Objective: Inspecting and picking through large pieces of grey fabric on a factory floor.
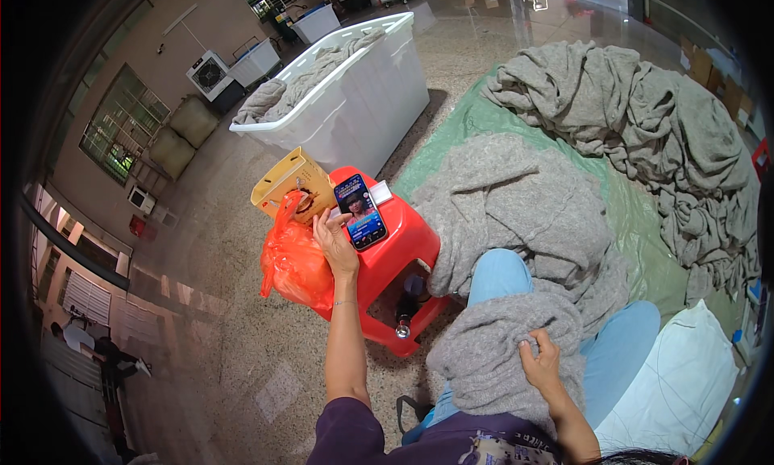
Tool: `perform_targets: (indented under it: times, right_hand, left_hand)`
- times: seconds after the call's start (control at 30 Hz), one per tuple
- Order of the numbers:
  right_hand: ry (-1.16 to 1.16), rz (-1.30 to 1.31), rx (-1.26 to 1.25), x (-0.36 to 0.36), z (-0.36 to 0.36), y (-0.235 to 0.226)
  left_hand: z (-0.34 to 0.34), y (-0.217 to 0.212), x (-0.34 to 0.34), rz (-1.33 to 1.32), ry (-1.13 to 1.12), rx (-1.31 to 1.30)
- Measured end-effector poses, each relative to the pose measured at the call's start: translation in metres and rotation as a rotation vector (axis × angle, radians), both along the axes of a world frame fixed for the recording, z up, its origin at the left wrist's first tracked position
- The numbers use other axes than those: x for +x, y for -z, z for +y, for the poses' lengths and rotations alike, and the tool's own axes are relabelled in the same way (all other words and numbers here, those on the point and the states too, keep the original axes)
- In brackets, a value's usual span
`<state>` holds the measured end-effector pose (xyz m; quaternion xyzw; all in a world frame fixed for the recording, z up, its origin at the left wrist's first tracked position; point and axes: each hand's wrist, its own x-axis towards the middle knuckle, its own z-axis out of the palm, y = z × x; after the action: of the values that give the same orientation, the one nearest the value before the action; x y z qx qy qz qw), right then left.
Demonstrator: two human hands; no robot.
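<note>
On the red stool, left hand fingers spread, touching phone

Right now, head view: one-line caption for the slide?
Seated person's left hand touches a phone on a red stool while the right hand grips grey fabric on the lap.

a person sits over grey knit cloth, one hand at a phone on a red stool.

the left hand reaches out to the phone, its thumb touching the lit screen's edge; the phone lies flat on the red stool. an orange plastic bag hangs just beside the stool, with a yellow cardboard box behind it. the right hand grips the grey knit cloth bunched on the lap. more grey cloth is heaped on a green sheet and in a white tub.
</note>
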<state>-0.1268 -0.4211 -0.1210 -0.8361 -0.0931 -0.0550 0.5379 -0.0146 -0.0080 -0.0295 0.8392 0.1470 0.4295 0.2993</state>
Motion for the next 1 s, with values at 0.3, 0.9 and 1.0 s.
perform_targets:
  times: [0.3, 0.9, 1.0]
  right_hand:
    - [0.001, -0.005, 0.007, 0.0002, 0.001, -0.0016]
    - [0.001, 0.024, 0.001, 0.0, -0.0001, -0.0009]
    - [0.0, 0.018, 0.003, 0.0, 0.0, -0.0008]
  left_hand:
    - [0.0012, 0.0006, -0.0001, 0.006, -0.004, -0.01]
    - [-0.0008, -0.0013, -0.0005, 0.001, -0.011, -0.01]
    - [-0.0024, -0.0023, -0.001, 0.001, -0.012, -0.007]
